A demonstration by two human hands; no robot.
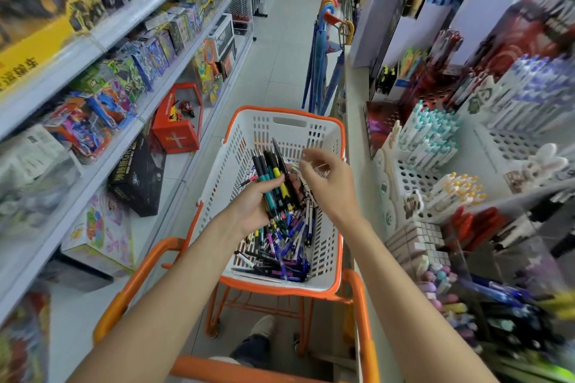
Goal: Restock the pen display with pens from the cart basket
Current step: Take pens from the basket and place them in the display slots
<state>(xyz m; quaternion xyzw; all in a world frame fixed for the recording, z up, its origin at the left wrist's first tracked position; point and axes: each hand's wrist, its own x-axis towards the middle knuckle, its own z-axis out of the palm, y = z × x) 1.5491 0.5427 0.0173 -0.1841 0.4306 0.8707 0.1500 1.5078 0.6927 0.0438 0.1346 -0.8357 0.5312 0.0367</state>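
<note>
I am looking down a shop aisle with a pale tiled floor (280,50). Shelves of boxed toys (102,50) run along the left of the frame, and the pen display (429,140) climbs the right side: white perforated holders, some packed with white pens with teal or yellow caps, some with open holes. Colourful umbrellas (323,50) hang at the upper middle. An orange cart (362,305) sits at the lower centre and carries a white slotted basket (280,121) with an orange rim. The left hand (249,205) is over the middle of the basket, palm up, its fingers and thumb curled round a bundle of pens (273,174) that fans upward. The right hand (333,186) hovers just to the right of that bundle, its fingers (312,155) loosely bent and slightly spread, with nothing in them that I can see. I cannot tell whether the tips touch the pens. The held pens are mostly black-barrelled, with teal and yellow grips and silver clicker tips. Beneath them a loose heap of pens (280,249) in blue, purple, black and white lies crisscrossed at the near end of the basket.
</note>
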